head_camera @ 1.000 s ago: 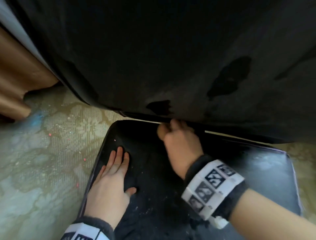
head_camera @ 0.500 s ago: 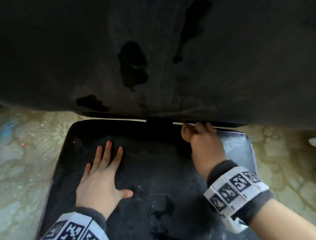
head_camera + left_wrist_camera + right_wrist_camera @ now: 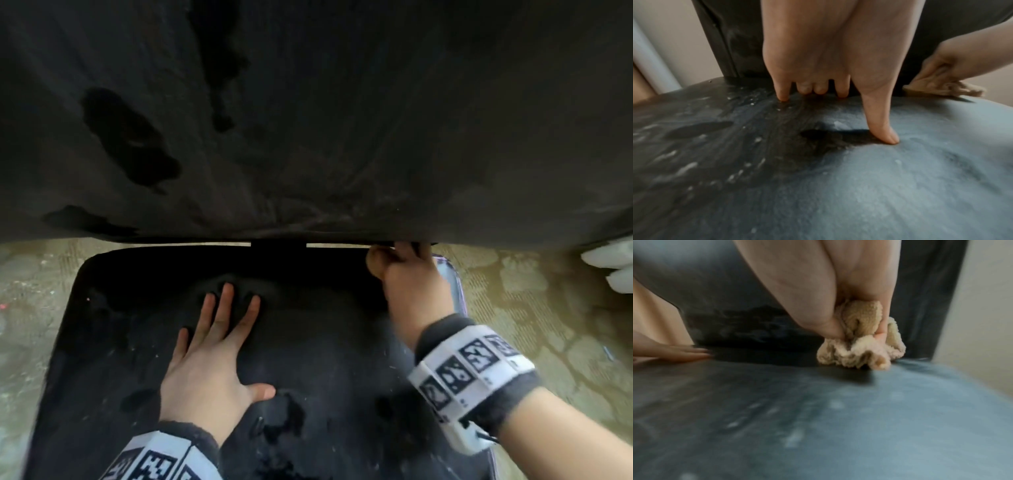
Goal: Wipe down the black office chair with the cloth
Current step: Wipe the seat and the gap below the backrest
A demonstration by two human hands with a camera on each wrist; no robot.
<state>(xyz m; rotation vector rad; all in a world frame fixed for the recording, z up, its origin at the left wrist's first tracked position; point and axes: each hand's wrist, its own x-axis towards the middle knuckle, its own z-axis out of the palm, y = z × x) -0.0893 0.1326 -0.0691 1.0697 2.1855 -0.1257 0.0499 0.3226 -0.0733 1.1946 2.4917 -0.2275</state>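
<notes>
Pressing flat on the middle of the black office chair (image 3: 329, 359) seat with the left hand (image 3: 209, 370), fingers spread. Pinching a bunched beige cloth (image 3: 861, 344) in the right hand (image 3: 411, 287), touching the seat's back right corner under the backrest.

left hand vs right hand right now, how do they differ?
The left hand lies flat, fingers spread, pressing mid-seat; the right hand is curled at the seat's back right corner, under the backrest. Left holds nothing; right bunches the beige cloth. Both touch the black seat and wear marker wristbands.
</notes>
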